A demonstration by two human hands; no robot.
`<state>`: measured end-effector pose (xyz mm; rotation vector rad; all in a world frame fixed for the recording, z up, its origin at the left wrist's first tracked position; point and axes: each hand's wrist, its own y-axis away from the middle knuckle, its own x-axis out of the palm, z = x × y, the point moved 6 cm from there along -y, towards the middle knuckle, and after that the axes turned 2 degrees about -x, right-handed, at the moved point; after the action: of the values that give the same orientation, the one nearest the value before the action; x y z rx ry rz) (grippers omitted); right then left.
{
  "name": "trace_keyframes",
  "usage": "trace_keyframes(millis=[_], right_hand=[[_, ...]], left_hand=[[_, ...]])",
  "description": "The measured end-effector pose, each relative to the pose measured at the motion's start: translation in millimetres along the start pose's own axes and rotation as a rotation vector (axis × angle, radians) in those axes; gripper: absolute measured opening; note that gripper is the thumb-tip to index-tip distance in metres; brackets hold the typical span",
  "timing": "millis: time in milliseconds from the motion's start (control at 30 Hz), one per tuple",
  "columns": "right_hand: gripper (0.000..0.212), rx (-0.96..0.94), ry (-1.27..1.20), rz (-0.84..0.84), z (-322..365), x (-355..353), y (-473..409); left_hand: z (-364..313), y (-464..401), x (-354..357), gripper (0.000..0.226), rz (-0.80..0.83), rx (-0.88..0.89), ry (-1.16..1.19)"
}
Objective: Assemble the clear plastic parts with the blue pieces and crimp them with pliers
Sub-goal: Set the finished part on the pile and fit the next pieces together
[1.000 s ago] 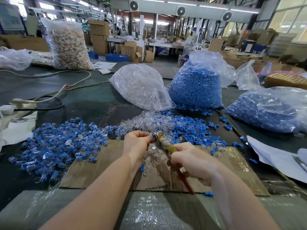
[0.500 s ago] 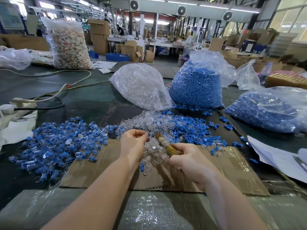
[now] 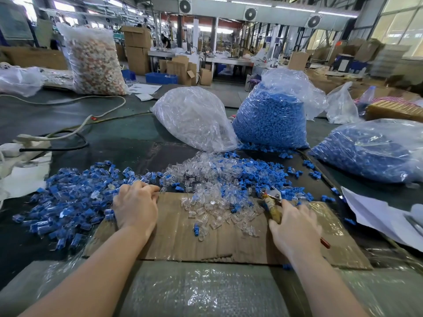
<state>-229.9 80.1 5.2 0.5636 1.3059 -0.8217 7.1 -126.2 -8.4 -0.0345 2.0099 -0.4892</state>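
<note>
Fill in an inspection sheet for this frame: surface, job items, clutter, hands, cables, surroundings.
Surface: cardboard sheet over dark table.
Job items: assembled pile at left; clear parts and blue pieces mixed centre; pliers.
Clutter: paper sheets at right; four part bags behind.
Hands: left hand rests on assembled pile's edge; right hand holds pliers.
Cables: power strip and cords at left.
Surroundings: factory hall, cartons, benches.
</note>
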Motion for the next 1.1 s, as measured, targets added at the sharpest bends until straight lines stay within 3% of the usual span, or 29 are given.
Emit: trace_keyframes(millis=[167,300,400,567,767,1100], right_hand=[[0.048,-0.004,0.066,-0.011,-2.1,5.8,1.6],[0.052,-0.038,0.086,-0.028,2.0,1.8,-2.1],[0.041,-0.134,0.087,-0.131,12.6,-5.0,-4.4],[0.031,-0.206,0.077,-0.140,21.3,-2.4,-9.9],[0.025,-0.242,0.021,-0.133,23.9,3.1,-13.1],[0.020,-0.275,-0.018,-0.152,25.2,4.1,-12.3]], left_hand=[[-30.1,9.7,0.5,0.021,0.039,0.182,0.274],[-55.3,17.2,4.7,0.006,0.306,0.300,0.460],[-72.3,26.9,12.6,0.012,0.560,0.386,0.474],[-78.3,36.1,17.6,0.029,0.762,0.454,0.402],[-83.7,39.4,16.0,0.024,0.749,0.447,0.509],[-95.8,46.0,17.4,0.016,0.472,0.383,0.551]])
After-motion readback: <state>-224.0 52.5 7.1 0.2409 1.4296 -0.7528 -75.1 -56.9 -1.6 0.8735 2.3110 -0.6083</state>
